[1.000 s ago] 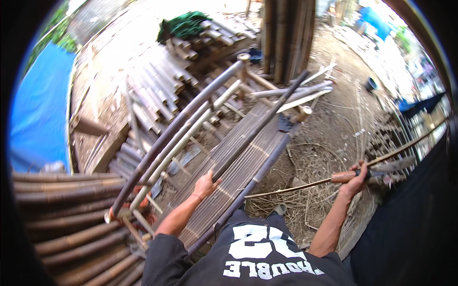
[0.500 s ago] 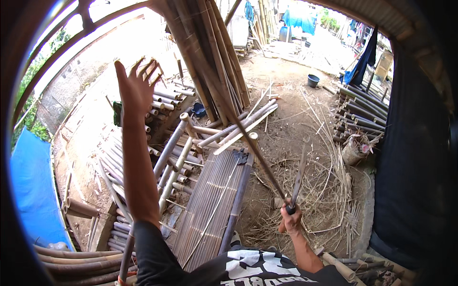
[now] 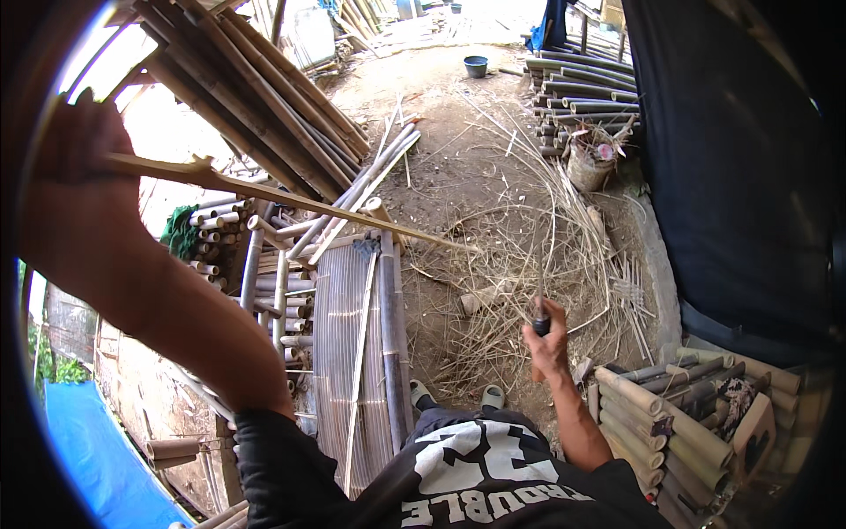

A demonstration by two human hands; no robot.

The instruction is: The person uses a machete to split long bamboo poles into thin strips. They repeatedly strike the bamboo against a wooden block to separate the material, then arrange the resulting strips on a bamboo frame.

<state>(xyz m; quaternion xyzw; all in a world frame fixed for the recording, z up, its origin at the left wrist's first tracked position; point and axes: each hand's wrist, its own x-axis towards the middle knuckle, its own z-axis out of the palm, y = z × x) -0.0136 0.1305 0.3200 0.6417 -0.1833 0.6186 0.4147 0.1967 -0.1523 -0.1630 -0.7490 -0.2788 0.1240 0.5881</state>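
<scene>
My left hand [image 3: 84,145], high at the far left and partly in shadow, is closed round one end of a long split bamboo strip [image 3: 300,201]. The strip slants down to the right, across the view, and its tip ends above the littered ground. Low at the right, my right hand [image 3: 550,346] grips the dark handle of a large knife [image 3: 541,324]. Its blade points away from me and appears narrow, nearly edge-on. Between the strip's tip and the knife there is a gap. Below the strip stands a slatted bamboo bench [image 3: 339,353].
Bamboo poles [image 3: 256,97] lean at the upper left. Cut poles [image 3: 590,97] are stacked at the far right beside a chopping stump [image 3: 592,166] and a dark cloth [image 3: 731,176]. Shavings [image 3: 502,353] litter the ground. More bamboo [image 3: 634,414] lies near right; a bucket [image 3: 476,66] stands far off.
My left hand was raised with fingers spread; now it holds the bamboo strip's end. The strip, earlier reaching down to my right hand, has swung away from it. The view has shifted.
</scene>
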